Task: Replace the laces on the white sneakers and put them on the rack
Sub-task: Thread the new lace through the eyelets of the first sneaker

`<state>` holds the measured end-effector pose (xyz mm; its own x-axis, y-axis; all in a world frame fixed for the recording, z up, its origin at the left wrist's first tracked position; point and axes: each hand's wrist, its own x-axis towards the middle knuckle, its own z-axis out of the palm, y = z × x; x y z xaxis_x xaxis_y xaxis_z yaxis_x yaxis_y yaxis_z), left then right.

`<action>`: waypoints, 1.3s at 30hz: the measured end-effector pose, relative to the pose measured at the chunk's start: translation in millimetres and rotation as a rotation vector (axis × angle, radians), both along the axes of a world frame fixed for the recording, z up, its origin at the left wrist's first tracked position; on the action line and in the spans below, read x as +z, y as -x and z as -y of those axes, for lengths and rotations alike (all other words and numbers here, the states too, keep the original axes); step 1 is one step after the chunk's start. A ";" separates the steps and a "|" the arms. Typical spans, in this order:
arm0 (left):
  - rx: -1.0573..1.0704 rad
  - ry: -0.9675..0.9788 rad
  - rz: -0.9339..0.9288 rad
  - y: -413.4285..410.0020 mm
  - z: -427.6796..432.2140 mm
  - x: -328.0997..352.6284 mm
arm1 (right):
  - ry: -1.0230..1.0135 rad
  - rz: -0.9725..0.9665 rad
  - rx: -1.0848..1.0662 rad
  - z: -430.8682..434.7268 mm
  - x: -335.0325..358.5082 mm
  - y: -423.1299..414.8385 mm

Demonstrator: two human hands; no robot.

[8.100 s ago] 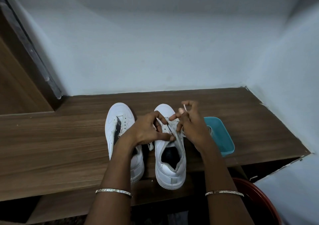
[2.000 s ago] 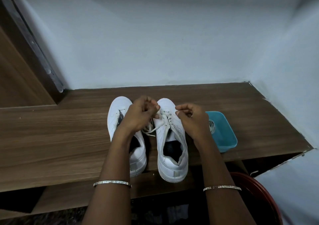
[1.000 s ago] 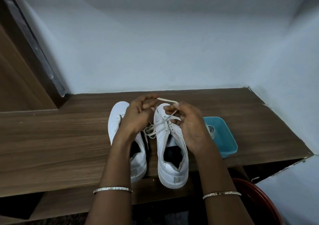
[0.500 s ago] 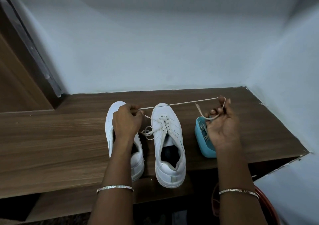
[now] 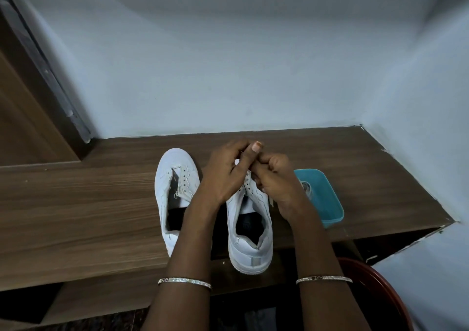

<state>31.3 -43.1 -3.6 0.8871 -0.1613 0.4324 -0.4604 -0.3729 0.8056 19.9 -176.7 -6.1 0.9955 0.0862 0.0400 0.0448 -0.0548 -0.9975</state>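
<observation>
Two white sneakers stand side by side on a brown wooden shelf (image 5: 76,203), toes toward the wall. The left sneaker (image 5: 175,186) has bare eyelets and an open tongue. Above the front of the right sneaker (image 5: 250,229) my left hand (image 5: 223,175) and my right hand (image 5: 274,180) meet, fingers curled together. They hide the toe and most of the white lace; only a scrap of lace (image 5: 247,175) shows between them. Each hand seems to pinch the lace.
A teal plastic tray (image 5: 327,201) with a coiled lace in it sits right of the sneakers, near the shelf's front edge. A dark red round basin (image 5: 385,295) stands below at the lower right. Pale walls close the back and right; a wooden frame rises at the left.
Half a second ago my hands were far apart with the lace stretched between them, the right one over the tray. Both have come together over the right sneaker's front.
</observation>
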 end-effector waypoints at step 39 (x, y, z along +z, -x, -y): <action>0.166 0.056 -0.128 20.7 -9.1 -31.4 | 0.069 0.022 -0.389 2.9 -13.7 15.5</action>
